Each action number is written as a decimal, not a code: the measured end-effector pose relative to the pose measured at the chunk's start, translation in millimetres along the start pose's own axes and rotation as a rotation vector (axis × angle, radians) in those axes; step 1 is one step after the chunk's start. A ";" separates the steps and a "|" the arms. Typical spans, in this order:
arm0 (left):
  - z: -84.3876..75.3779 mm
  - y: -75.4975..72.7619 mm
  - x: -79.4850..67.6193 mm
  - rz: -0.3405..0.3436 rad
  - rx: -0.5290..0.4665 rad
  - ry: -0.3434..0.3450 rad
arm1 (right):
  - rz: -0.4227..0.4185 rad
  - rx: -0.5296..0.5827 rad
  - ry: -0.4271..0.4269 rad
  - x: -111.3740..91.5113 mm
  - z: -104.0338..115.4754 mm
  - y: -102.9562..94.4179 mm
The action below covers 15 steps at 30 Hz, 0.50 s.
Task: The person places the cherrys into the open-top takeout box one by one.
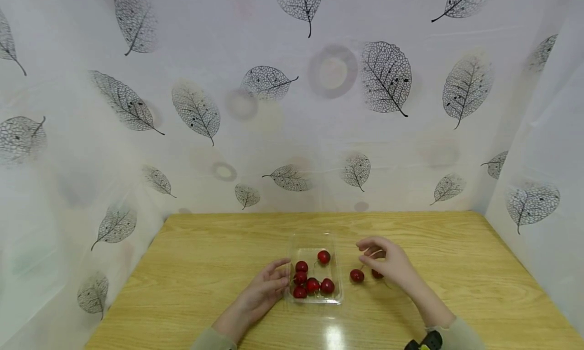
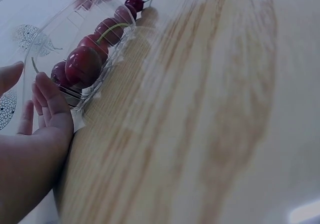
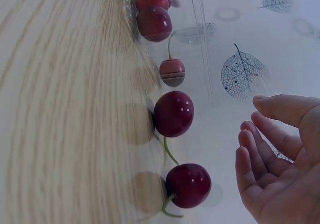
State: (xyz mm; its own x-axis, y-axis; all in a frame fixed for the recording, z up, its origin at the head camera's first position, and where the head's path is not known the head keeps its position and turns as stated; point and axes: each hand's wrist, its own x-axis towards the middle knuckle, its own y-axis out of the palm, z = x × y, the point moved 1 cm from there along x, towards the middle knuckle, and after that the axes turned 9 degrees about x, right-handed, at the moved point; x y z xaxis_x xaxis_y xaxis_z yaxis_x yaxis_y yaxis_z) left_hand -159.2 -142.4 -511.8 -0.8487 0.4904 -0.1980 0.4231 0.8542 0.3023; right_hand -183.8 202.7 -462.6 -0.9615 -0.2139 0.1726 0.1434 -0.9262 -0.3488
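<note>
A clear plastic box (image 1: 315, 238) stands on the table with several dark red cherries (image 1: 327, 286) in it, most gathered toward its near side. My left hand (image 1: 266, 291) rests at the left wall of the box, fingers loosely bent and fingertips right at the plastic. To the right of the box lie two loose cherries with green stems, one in plain sight (image 1: 357, 275) and the other (image 3: 188, 185) partly covered by my right hand in the head view. My right hand (image 1: 388, 261) hovers over this pair, fingers relaxed, thumb apart from the fingertips, holding nothing.
The wooden table (image 1: 205, 253) meets a pale sheet with leaf prints (image 1: 387, 76) along its back and sides. A dark watch-like band (image 1: 424, 341) sits by the right sleeve. Light reflects off the tabletop near its front.
</note>
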 end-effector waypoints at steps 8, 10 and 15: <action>-0.2 0.8 1.9 -0.011 0.008 -0.014 | -0.023 -0.029 0.027 -5.1 -1.6 -11.7; -0.3 1.1 2.1 -0.013 0.010 -0.017 | -0.025 -0.033 0.045 -6.3 -2.8 -14.1; -0.1 0.8 2.1 -0.010 0.027 -0.016 | -0.022 -0.038 0.065 -8.3 -8.7 -18.9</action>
State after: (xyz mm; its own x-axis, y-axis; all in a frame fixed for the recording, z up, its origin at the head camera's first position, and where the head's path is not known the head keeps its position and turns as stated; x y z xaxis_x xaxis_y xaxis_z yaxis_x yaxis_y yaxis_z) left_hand -160.7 -140.6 -512.0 -0.8476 0.4847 -0.2158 0.4234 0.8631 0.2755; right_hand -180.6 224.7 -465.5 -0.9776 -0.1723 0.1211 0.1146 -0.9176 -0.3806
